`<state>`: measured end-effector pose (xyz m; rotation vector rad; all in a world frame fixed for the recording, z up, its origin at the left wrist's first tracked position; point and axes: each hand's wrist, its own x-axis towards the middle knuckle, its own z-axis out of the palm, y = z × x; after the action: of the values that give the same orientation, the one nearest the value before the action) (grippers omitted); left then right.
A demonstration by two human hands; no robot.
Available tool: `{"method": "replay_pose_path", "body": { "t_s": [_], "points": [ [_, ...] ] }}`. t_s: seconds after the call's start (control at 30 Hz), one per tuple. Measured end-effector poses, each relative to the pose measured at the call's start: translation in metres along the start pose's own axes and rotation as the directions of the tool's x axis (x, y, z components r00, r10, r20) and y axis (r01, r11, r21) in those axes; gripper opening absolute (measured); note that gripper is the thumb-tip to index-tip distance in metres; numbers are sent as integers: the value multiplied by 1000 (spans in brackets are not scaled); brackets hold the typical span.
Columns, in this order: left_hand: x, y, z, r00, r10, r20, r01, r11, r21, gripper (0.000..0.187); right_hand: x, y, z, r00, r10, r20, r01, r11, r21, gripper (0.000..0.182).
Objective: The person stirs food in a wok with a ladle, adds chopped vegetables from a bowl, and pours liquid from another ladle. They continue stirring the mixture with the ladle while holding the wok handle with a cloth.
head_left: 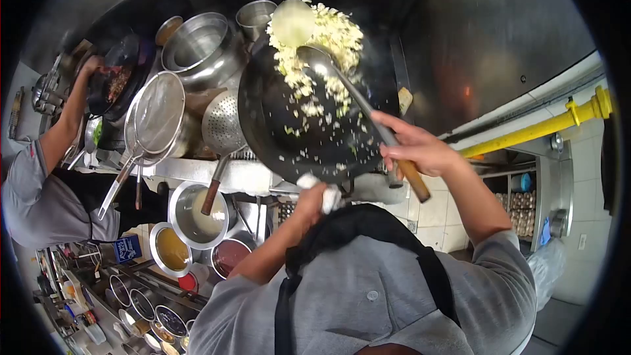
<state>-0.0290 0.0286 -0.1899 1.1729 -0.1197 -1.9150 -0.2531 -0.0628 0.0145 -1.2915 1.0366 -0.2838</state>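
My right hand is closed round the handle of a metal ladle with a wooden end. The ladle's bowl reaches into a large black wok, touching or just over a pale heap of fried rice near the far side. Loose grains lie scattered down the wok's near wall. A blurred, pale round shape beside the ladle bowl cannot be made out. At the near rim, my left hand grips a folded white cloth against the wok's edge; the cloth hides the fingertips.
Left of the wok are a perforated skimmer, a mesh strainer and a metal pot. Nearer stand containers of liquid, including a large steel pot. A co-worker's arm reaches another pan. A yellow pipe runs at right.
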Motion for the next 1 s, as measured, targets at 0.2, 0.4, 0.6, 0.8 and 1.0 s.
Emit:
{"method": "replay_pose_path", "body": {
  "t_s": [0.2, 0.4, 0.6, 0.8, 1.0],
  "points": [
    [37, 79, 16, 997, -8, 81, 7, 1000, 9, 25, 33, -65, -29, 911, -392, -129, 300, 843, -447, 33],
    [19, 101, 40, 958, -140, 252, 160, 985, -60, 29, 73, -70, 4, 612, -666, -427, 791, 530, 307, 20],
    [-5, 22, 28, 997, 42, 60, -40, 999, -35, 16, 123, -107, -38, 239, -768, -594, 952, 305, -10, 15],
    [79, 99, 23, 900, -82, 427, 143, 983, -112, 30, 43, -213, -51, 48, -801, -597, 990, 119, -81, 12],
    [99, 102, 41, 984, -3, 175, 11, 999, -46, 28, 167, -113, -60, 90, -698, -711, 963, 242, -115, 23]
  ]
}}
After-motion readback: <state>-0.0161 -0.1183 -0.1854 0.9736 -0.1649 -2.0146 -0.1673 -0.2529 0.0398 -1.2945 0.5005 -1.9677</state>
